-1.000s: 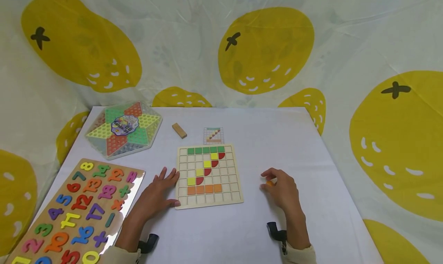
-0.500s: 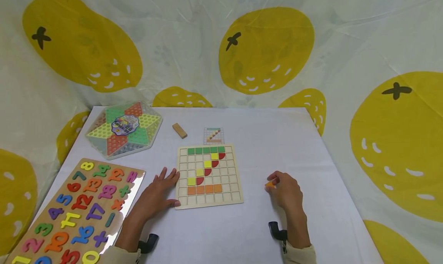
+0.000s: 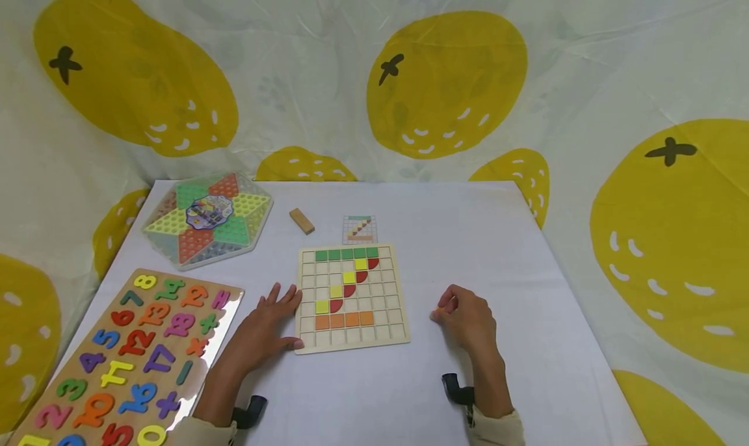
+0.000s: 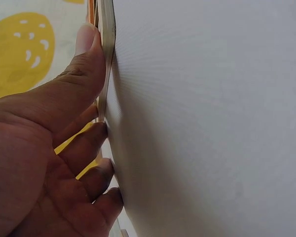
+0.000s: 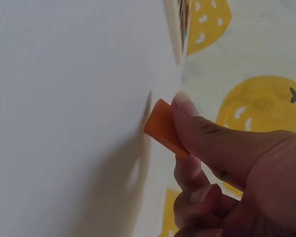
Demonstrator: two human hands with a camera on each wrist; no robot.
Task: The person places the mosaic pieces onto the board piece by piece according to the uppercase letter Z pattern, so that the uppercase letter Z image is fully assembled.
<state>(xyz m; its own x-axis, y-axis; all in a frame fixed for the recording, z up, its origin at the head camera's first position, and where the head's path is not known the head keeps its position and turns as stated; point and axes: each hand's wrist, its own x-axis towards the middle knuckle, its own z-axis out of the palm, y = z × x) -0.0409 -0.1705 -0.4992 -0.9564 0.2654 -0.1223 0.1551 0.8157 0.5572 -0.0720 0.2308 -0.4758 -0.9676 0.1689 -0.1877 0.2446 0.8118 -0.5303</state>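
Note:
A square wooden grid board [image 3: 386, 303] lies on the white table, carrying a green row at its top, a diagonal of yellow squares and red quarter-rounds, and an orange row lower down. My left hand [image 3: 266, 332] rests at its left edge with fingers spread; in the left wrist view the thumb and fingertips touch the board's side. To the right of the board, my right hand [image 3: 469, 319] pinches an orange square tile [image 5: 165, 128] between thumb and fingers, just over the cloth. Its remaining fingers are curled in.
Above the board lie a small pattern card [image 3: 359, 229] and a plain wooden block [image 3: 302, 221]. A Chinese checkers box [image 3: 207, 222] sits at the back left. A number puzzle board [image 3: 131, 361] fills the near left. A fruit-print curtain [image 3: 328, 95] hangs behind the table.
My right hand first drew back slightly to the right, then came left toward the board with the orange tile still pinched. The left hand holds its place.

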